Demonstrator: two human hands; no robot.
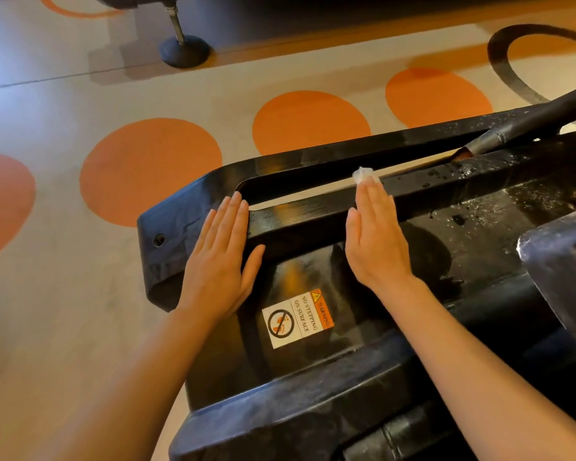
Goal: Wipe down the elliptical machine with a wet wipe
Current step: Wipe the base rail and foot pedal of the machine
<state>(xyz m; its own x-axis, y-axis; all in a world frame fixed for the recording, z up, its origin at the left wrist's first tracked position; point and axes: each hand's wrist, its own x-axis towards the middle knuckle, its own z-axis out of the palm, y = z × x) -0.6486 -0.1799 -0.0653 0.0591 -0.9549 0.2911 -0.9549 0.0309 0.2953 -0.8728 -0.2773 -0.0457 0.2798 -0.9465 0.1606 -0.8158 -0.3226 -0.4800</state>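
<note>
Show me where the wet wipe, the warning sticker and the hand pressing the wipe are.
wet wipe (364, 175), head view, white bunch past the fingertips.
warning sticker (297, 318), head view, its middle.
right hand (376, 237), head view, back of the hand.

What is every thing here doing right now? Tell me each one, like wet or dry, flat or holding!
left hand: flat, fingers straight, resting on the black frame's corner.
right hand: flat, fingers straight, pressing the wipe on the rail.
wet wipe: bunched up, peeking out under the fingertips.
elliptical machine: black, shiny, water drops on its right part.
warning sticker: stuck flat, readable.
</note>
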